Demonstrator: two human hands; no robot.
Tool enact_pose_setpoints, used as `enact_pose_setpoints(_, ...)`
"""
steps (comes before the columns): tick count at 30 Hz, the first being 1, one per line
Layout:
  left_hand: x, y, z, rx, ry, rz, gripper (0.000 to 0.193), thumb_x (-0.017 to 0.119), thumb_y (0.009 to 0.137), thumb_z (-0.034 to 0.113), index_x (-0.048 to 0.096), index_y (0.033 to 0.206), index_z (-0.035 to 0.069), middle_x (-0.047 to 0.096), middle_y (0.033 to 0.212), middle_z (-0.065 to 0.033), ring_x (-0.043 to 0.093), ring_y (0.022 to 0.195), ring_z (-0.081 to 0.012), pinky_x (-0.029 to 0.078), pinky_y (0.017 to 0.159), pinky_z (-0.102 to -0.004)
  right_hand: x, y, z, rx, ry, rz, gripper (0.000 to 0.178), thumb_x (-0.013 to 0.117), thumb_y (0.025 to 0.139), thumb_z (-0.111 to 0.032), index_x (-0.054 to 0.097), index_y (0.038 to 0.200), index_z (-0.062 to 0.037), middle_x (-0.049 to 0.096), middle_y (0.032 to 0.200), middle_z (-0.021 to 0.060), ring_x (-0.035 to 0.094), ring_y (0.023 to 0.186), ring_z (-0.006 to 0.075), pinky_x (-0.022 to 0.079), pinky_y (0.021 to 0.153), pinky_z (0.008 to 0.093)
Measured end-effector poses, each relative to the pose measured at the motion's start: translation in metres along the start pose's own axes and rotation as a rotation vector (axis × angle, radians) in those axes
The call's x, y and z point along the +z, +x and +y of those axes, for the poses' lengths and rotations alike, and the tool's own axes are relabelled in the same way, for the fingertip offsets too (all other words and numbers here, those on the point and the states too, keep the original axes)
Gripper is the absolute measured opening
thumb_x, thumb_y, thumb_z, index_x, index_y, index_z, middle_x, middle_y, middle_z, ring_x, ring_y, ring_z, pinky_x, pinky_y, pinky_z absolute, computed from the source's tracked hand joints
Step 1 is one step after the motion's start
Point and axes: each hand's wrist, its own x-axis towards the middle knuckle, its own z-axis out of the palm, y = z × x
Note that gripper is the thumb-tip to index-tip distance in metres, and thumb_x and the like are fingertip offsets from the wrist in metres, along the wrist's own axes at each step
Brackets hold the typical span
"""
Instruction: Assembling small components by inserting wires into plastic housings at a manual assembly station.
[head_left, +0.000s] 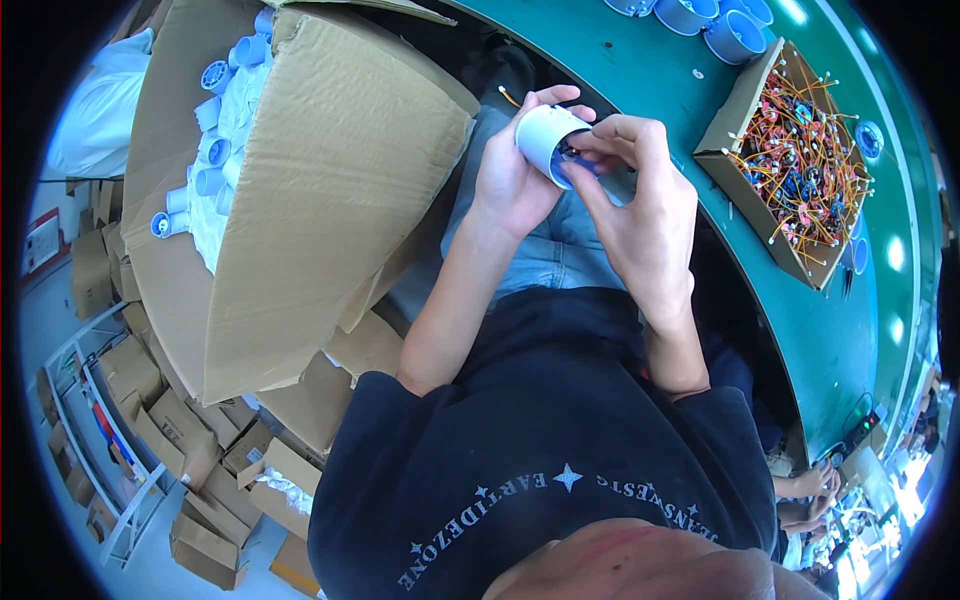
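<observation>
Green tabletop [800,330] curving at two o'clock, my left hand [507,172] clamping a white cylinder [538,138] at one o'clock, my right hand [650,205] reaching into its open end, whether pinching anything I cannot tell

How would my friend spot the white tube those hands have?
Start at the black shirt and look above it. The left hand holds a short white tube. Unlike the tubes on the green table, it's held, with the right hand at its open end.

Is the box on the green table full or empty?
Full: tangled orange wires heap inside the cardboard box, poking past its rim.
</observation>
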Motion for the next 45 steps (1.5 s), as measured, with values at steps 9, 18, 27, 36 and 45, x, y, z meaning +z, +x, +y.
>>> enact_pose_setpoints(9,0.006,0.003,0.002,-0.008,-0.023,0.033,0.042,0.028,0.105,0.034,0.054,0.116,0.003,0.061,0.107,-0.0128,0.061,0.096,-0.0238,0.051,0.086,-0.0394,0.001,0.002,0.004,-0.049,-0.060,-0.020,0.032,0.074,0.073,0.004,0.058,0.100,-0.0019,0.066,0.088,0.0109,0.064,0.075,0.0230,0.053,0.068,0.0299)
enact_pose_setpoints(18,0.008,0.002,0.004,0.053,-0.098,-0.054,0.044,0.028,0.104,0.037,0.055,0.113,0.003,0.060,0.102,-0.0113,0.061,0.098,-0.0251,0.052,0.086,-0.0389,0.014,0.002,-0.001,-0.113,-0.171,0.108,0.045,0.078,0.070,-0.002,0.060,0.111,-0.0051,0.069,0.090,0.0055,0.060,0.081,0.0210,0.049,0.072,0.0309)
enact_pose_setpoints(27,0.023,0.005,0.006,0.282,0.113,0.004,0.042,0.030,0.102,0.038,0.054,0.102,0.004,0.060,0.098,-0.0122,0.062,0.098,-0.0254,0.054,0.082,-0.0392,0.016,0.010,-0.014,0.010,-0.207,0.137,0.041,0.079,0.071,-0.005,0.060,0.108,-0.0063,0.071,0.086,0.0034,0.060,0.077,0.0186,0.049,0.067,0.0284)
enact_pose_setpoints(36,0.025,0.017,0.019,0.365,0.394,-0.176,0.041,0.028,0.103,0.036,0.054,0.100,0.005,0.055,0.099,-0.0115,0.057,0.097,-0.0235,0.050,0.087,-0.0389,0.005,0.019,-0.014,0.162,-0.019,0.089,0.035,0.079,0.072,-0.006,0.060,0.102,-0.0049,0.071,0.084,0.0053,0.061,0.075,0.0182,0.051,0.067,0.0278)
enact_pose_setpoints(45,0.022,0.019,0.018,0.124,-0.200,-0.188,0.047,0.024,0.105,0.040,0.054,0.116,0.006,0.062,0.100,-0.0107,0.062,0.097,-0.0255,0.053,0.088,-0.0422,0.002,0.013,-0.011,-0.139,-0.002,0.086,0.043,0.080,0.074,-0.006,0.058,0.111,-0.0018,0.069,0.110,0.0124,0.063,0.080,0.0161,0.051,0.073,0.0252)
